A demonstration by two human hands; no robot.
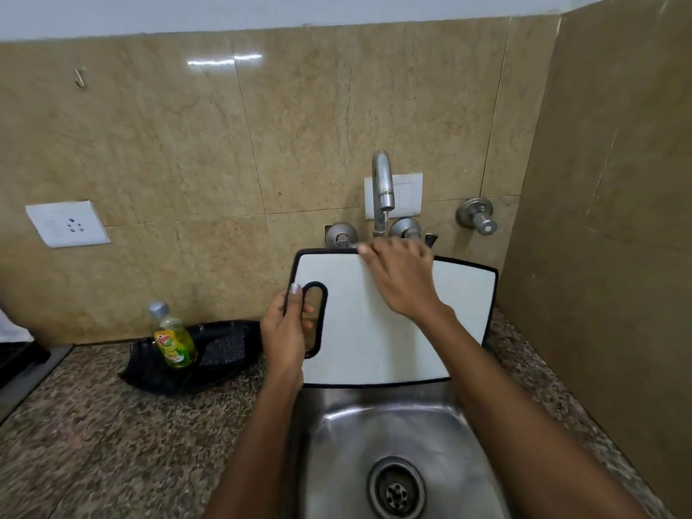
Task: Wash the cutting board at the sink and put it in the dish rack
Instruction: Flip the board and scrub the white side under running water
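Observation:
A white cutting board with a black rim is held over the steel sink, tilted up toward the wall. My left hand grips its oval handle slot at the left end. My right hand lies flat on the board's upper face near the top edge, fingers spread and blurred. A thin stream of water runs from the curved chrome tap onto the board just behind that hand. No dish rack is in view.
A bottle of green dish soap stands in a black tray with a dark scrub pad, left of the sink on the speckled granite counter. Chrome valves stick out of the tiled wall. A side wall closes the right.

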